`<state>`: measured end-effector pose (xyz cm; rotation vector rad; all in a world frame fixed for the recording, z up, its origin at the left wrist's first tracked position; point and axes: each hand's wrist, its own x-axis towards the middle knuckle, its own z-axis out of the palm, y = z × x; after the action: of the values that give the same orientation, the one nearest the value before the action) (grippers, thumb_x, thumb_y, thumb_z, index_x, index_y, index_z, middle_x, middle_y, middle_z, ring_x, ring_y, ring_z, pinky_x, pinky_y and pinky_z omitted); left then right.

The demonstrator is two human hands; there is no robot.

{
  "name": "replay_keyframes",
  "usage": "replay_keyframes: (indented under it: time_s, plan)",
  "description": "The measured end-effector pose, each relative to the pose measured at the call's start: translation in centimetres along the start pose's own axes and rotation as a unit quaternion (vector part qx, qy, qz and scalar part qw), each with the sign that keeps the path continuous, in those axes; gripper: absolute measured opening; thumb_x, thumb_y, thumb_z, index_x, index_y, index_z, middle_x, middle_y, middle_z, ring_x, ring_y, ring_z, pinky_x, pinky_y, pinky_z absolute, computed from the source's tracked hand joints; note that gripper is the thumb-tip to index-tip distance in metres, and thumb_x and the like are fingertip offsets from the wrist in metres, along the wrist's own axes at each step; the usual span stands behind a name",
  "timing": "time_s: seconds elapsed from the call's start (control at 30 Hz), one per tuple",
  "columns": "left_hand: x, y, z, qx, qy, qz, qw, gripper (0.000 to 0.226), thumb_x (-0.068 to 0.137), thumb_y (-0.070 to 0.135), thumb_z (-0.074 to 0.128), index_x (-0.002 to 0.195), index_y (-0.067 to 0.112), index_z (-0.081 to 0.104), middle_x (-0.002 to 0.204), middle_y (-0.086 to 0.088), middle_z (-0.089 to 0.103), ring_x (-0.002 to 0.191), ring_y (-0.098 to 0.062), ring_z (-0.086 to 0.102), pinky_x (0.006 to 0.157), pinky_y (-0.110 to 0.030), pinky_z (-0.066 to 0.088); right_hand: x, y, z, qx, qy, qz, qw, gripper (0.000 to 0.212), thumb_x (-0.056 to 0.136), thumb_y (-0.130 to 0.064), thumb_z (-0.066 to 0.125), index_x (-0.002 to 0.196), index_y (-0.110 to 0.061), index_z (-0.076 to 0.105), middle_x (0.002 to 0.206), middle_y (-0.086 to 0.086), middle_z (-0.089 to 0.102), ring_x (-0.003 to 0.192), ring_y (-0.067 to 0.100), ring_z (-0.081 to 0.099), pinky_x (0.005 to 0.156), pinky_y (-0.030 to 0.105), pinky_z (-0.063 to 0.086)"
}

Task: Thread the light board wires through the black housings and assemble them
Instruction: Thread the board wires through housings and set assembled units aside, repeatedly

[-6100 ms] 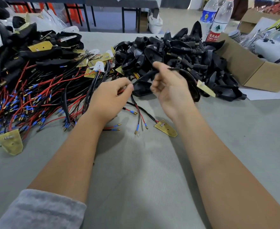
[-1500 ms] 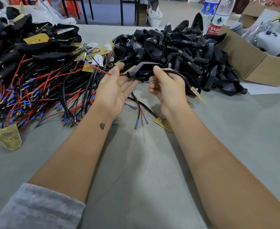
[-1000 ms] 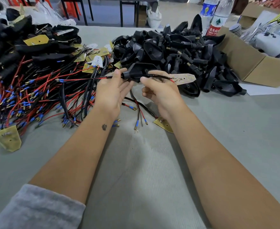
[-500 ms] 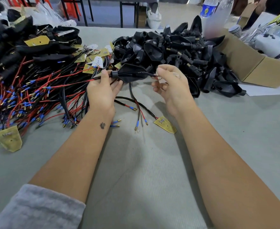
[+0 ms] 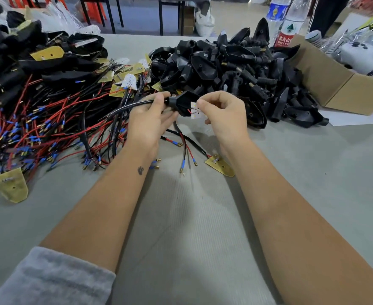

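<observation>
- Hands meet just in front of the pile of black housings (image 5: 236, 69), above the grey table (image 5: 192, 227).
- Left hand (image 5: 147, 122) has fingers curled around the narrow neck of one black housing (image 5: 184, 101), right where the sleeved wires (image 5: 128, 107) come out and trail off left toward the big heap of red and black wires (image 5: 38, 124).
- Right hand (image 5: 224, 113) pinches a small white light board (image 5: 196, 110) between thumb and fingertips, right at the wide mouth of the housing. A short bit of red lead shows between board and housing.
- Handling guess: board looks thin, light and stiff, so hold it by the edges and keep off the LED face and solder joints. Wires are floppy, so pull slack from the neck side, gently.
- Housing looks like hard plastic, fine to grip firmly.
- Another wired board (image 5: 219, 166) lies on the table below the hands.
</observation>
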<state>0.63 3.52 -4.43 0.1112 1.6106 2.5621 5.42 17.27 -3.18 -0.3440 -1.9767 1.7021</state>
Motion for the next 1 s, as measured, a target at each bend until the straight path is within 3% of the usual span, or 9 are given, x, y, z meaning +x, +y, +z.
replay_keyframes:
  time_s: [0.1, 0.33, 0.47, 0.57, 0.67, 0.9, 1.0]
  plan:
    - [0.2, 0.1, -0.1, -0.021, 0.029, -0.021, 0.999, 0.022, 0.103, 0.019, 0.049, 0.094, 0.012, 0.068, 0.112, -0.016, 0.068, 0.095, -0.022, 0.071, 0.073, -0.023, 0.057, 0.0, 0.0, -0.3, 0.024, 0.006, 0.010, 1.000, 0.015, 0.084, 0.001, 0.064, 0.086, -0.013, 0.069, 0.072, -0.003, 0.063, 0.063, 0.003, 0.058, 0.063, 0.021, 0.054]
    - [-0.1, 0.2, 0.2, 0.022, 0.004, -0.045, 0.999, 0.017, 0.101, 0.016, 0.053, 0.091, 0.007, 0.065, 0.071, 0.001, 0.075, 0.072, -0.014, 0.074, 0.065, -0.020, 0.057, -0.1, -0.3, 0.0, 0.026, 0.044, -0.014, 0.999, 0.012, 0.082, 0.001, 0.071, 0.080, -0.010, 0.067, 0.067, 0.000, 0.066, 0.056, 0.002, 0.063, 0.063, 0.022, 0.057]
    - [-0.1, 0.3, 0.2, 0.023, 0.001, -0.047, 0.999, 0.021, 0.103, 0.018, 0.049, 0.093, 0.008, 0.064, 0.073, -0.001, 0.075, 0.072, -0.015, 0.074, 0.063, -0.020, 0.056, -0.1, 0.0, 0.6, -0.022, 0.059, -0.029, 0.998, 0.017, 0.081, -0.003, 0.072, 0.072, -0.013, 0.061, 0.073, 0.006, 0.067, 0.068, 0.016, 0.067, 0.064, 0.026, 0.057]
    - [-0.1, 0.3, 0.1, 0.036, 0.015, -0.033, 0.999, 0.024, 0.104, 0.021, 0.046, 0.093, 0.010, 0.064, 0.072, 0.002, 0.075, 0.072, -0.013, 0.074, 0.063, -0.020, 0.056, -0.2, 0.0, 0.7, -0.125, 0.053, -0.064, 0.989, 0.017, 0.080, -0.014, 0.073, 0.069, -0.015, 0.060, 0.069, -0.007, 0.062, 0.068, 0.008, 0.059, 0.065, 0.025, 0.050]
    - [-0.1, 0.3, 0.1, 0.046, 0.037, -0.017, 0.998, 0.028, 0.105, 0.023, 0.043, 0.089, 0.012, 0.063, 0.076, 0.002, 0.074, 0.072, -0.012, 0.073, 0.065, -0.021, 0.056, -0.2, 0.1, 0.7, -0.174, 0.044, -0.072, 0.981, 0.027, 0.079, -0.020, 0.073, 0.060, -0.020, 0.054, 0.062, -0.010, 0.059, 0.069, 0.010, 0.057, 0.067, 0.028, 0.049]
    - [0.0, 0.4, 0.1, 0.061, 0.063, -0.009, 0.996, 0.029, 0.106, 0.026, 0.040, 0.088, 0.012, 0.059, 0.083, -0.004, 0.070, 0.065, -0.013, 0.071, 0.059, -0.022, 0.055, -0.2, 0.0, 0.6, -0.134, -0.031, -0.031, 0.990, 0.030, 0.077, -0.010, 0.067, 0.061, -0.018, 0.043, 0.059, -0.010, 0.042, 0.057, 0.007, 0.039, 0.058, 0.023, 0.037]
    - [0.1, 0.8, 0.1, 0.082, 0.075, -0.038, 0.993, 0.030, 0.106, 0.026, 0.040, 0.084, 0.014, 0.056, 0.081, -0.003, 0.068, 0.063, -0.013, 0.068, 0.059, -0.028, 0.057, 0.5, -1.5, 0.8, -0.024, -0.075, 0.107, 0.991, 0.033, 0.086, -0.009, 0.053, 0.054, -0.015, 0.045, 0.052, -0.006, 0.044, 0.056, 0.012, 0.039, 0.053, 0.019, 0.035]
